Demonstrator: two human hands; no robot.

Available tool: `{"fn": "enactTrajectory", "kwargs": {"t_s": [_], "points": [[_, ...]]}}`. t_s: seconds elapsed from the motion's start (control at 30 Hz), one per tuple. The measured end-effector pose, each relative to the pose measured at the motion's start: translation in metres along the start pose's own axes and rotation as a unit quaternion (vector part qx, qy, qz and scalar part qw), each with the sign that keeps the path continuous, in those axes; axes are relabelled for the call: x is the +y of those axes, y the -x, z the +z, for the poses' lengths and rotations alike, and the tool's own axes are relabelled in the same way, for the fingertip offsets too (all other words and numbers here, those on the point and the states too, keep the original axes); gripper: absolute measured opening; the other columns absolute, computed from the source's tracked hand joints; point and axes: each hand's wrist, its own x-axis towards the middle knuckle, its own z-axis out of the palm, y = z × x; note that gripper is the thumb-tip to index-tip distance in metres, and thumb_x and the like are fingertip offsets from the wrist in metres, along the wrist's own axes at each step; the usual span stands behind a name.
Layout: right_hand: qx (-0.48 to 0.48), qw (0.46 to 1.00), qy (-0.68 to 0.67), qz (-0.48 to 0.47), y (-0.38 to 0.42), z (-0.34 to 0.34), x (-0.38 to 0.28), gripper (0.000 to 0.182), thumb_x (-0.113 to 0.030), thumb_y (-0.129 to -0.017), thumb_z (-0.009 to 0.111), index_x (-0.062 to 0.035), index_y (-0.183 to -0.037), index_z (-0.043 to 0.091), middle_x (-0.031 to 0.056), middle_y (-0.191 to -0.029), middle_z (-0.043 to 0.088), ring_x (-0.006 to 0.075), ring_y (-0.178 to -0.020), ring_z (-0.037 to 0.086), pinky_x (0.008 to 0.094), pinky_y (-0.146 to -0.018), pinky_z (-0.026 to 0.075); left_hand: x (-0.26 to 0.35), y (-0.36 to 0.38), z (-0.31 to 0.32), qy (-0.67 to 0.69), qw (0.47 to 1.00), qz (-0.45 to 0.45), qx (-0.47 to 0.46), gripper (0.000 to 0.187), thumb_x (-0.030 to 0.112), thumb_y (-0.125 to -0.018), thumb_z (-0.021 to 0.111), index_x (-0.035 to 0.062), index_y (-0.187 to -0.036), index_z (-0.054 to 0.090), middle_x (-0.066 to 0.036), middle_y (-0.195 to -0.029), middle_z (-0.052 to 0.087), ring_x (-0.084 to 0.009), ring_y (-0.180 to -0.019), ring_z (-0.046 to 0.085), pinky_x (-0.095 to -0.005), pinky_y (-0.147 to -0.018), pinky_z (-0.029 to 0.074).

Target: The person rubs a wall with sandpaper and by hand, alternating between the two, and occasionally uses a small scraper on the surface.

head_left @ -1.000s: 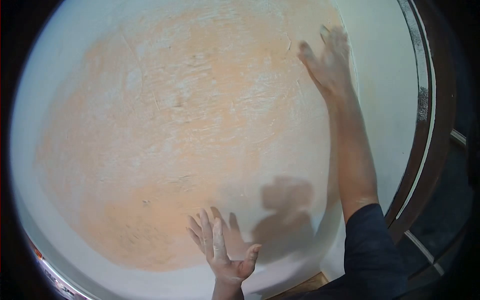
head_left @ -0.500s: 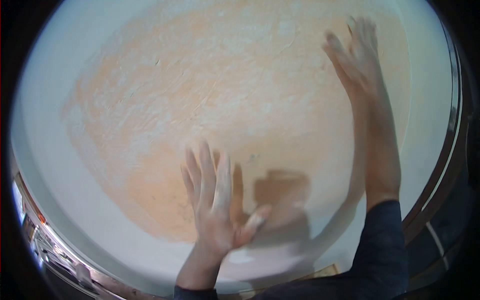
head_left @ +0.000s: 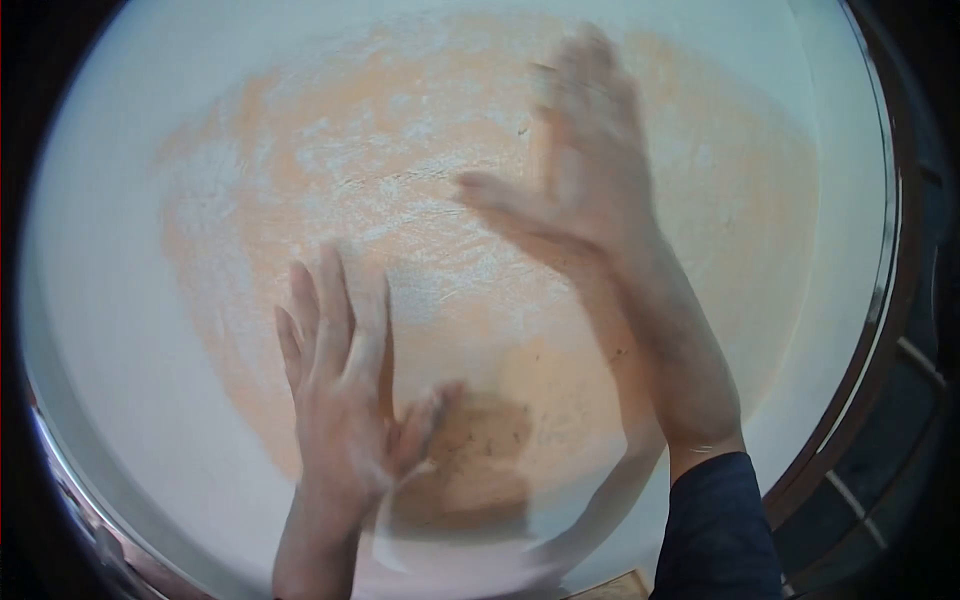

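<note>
A thin peach-coloured layer (head_left: 420, 170), streaked with white powder and fine wrinkles, lies spread over a broad pale surface (head_left: 110, 330). At the lower left, my left hand (head_left: 345, 390) is over the layer's lower part with fingers apart and thumb stretched to the right, holding nothing. Higher up and to the right, my right hand (head_left: 590, 170) is flat over the layer, fingers extended and blurred, thumb out to the left. Whether each palm touches the layer is hard to tell. Both hands look dusted with powder.
A dark rim (head_left: 868, 330) curves along the right side of the pale surface. Dark floor tiles with light joints (head_left: 900, 460) show beyond it. A light wooden piece (head_left: 625, 588) is at the bottom edge. Shiny blurred items (head_left: 100, 535) lie at the lower left.
My right hand has moved left and slightly down from the upper right. My left hand has shifted left and a little up. The peach layer has changed outline and wrinkle direction in view.
</note>
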Motion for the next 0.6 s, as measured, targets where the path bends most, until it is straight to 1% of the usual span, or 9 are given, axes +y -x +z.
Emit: {"fn": "enactTrajectory", "kwargs": {"t_s": [0.07,0.13,0.2,0.23,0.3,0.37,0.47,0.5,0.6], "points": [[0.033,0.996,-0.086,0.008,-0.023,0.012,-0.024,0.128,-0.082,-0.084,0.064,0.0094,-0.165,0.025,0.0338,-0.172,0.023,0.0443,-0.163,0.02,0.055,-0.133,0.014,0.003,-0.036,0.015,-0.109,0.99,-0.012,0.085,0.084,0.049,-0.096,0.068,0.0034,-0.163,0.043,-0.028,-0.175,0.025,-0.0477,-0.164,0.012,-0.0639,-0.129,0.007],[0.055,0.986,-0.158,-0.002,-0.024,0.026,-0.033,0.123,-0.078,-0.085,0.065,0.0106,-0.163,0.031,0.033,-0.172,0.025,0.0434,-0.163,0.021,0.0549,-0.133,0.014,0.007,-0.047,0.024,-0.095,0.99,-0.002,0.108,0.078,0.047,-0.101,0.064,0.0065,-0.165,0.042,-0.024,-0.176,0.024,-0.0438,-0.165,0.012,-0.0625,-0.13,0.007],[0.085,0.973,-0.193,-0.096,-0.036,0.032,-0.04,0.118,-0.077,-0.087,0.061,0.0102,-0.162,0.032,0.0301,-0.173,0.026,0.0386,-0.163,0.023,0.0506,-0.134,0.016,-0.009,-0.051,0.017,-0.092,0.981,0.0,0.169,0.075,0.046,-0.105,0.059,0.0087,-0.167,0.039,-0.019,-0.177,0.024,-0.0424,-0.165,0.012,-0.0617,-0.131,0.007],[0.045,0.981,-0.169,-0.084,-0.034,0.023,-0.021,0.116,-0.074,-0.089,0.062,0.0101,-0.163,0.03,0.0274,-0.174,0.024,0.0343,-0.164,0.022,0.0467,-0.134,0.015,-0.014,-0.06,0.012,-0.068,0.976,0.005,0.207,0.073,0.045,-0.107,0.056,0.0095,-0.168,0.036,-0.016,-0.178,0.023,-0.0423,-0.165,0.012,-0.0623,-0.131,0.006],[-0.016,0.992,-0.1,-0.068,-0.02,-0.005,0.032,0.11,-0.07,-0.091,0.063,0.0078,-0.163,0.033,0.029,-0.174,0.023,0.0374,-0.164,0.021,0.0476,-0.134,0.014,-0.016,-0.063,0.002,-0.087,0.971,-0.024,0.222,0.072,0.044,-0.108,0.054,0.0101,-0.168,0.035,-0.017,-0.178,0.023,-0.0417,-0.165,0.011,-0.0621,-0.132,0.005],[-0.09,0.993,-0.058,0.056,-0.007,-0.037,0.068,0.108,-0.064,-0.096,0.059,0.0078,-0.167,0.02,0.0335,-0.173,0.02,0.0426,-0.165,0.013,0.0471,-0.134,0.009,-0.016,-0.067,-0.005,-0.112,0.966,-0.035,0.231,0.07,0.044,-0.109,0.052,0.0108,-0.169,0.034,-0.017,-0.178,0.022,-0.0411,-0.166,0.01,-0.0619,-0.132,0.004],[-0.008,0.991,-0.077,0.108,-0.007,-0.027,0.055,0.102,-0.061,-0.098,0.056,0.0069,-0.167,0.022,0.0333,-0.173,0.02,0.0422,-0.165,0.012,0.0468,-0.134,0.008,-0.002,-0.084,-0.002,-0.1,0.966,-0.012,0.238,0.072,0.042,-0.107,0.055,0.0079,-0.168,0.036,-0.022,-0.177,0.02,-0.0458,-0.165,0.009,-0.0647,-0.13,0.005],[-0.051,0.997,-0.032,0.051,-0.017,-0.023,0.047,0.106,-0.068,-0.098,0.054,0.0062,-0.167,0.023,0.0337,-0.173,0.02,0.044,-0.164,0.013,0.0482,-0.134,0.009,0.008,-0.09,0.008,-0.113,0.965,-0.013,0.236,0.07,0.04,-0.108,0.054,0.0077,-0.167,0.036,-0.023,-0.177,0.02,-0.0458,-0.165,0.009,-0.0649,-0.13,0.005],[0.013,0.991,-0.106,-0.085,-0.032,0.015,0.01,0.103,-0.072,-0.098,0.051,0.0067,-0.162,0.035,0.0323,-0.173,0.021,0.0425,-0.164,0.015,0.0521,-0.134,0.01,0.038,-0.098,0.034,-0.128,0.973,0.008,0.191,0.065,0.035,-0.11,0.052,0.0075,-0.167,0.036,-0.021,-0.177,0.021,-0.0448,-0.165,0.011,-0.0651,-0.13,0.004]]}}
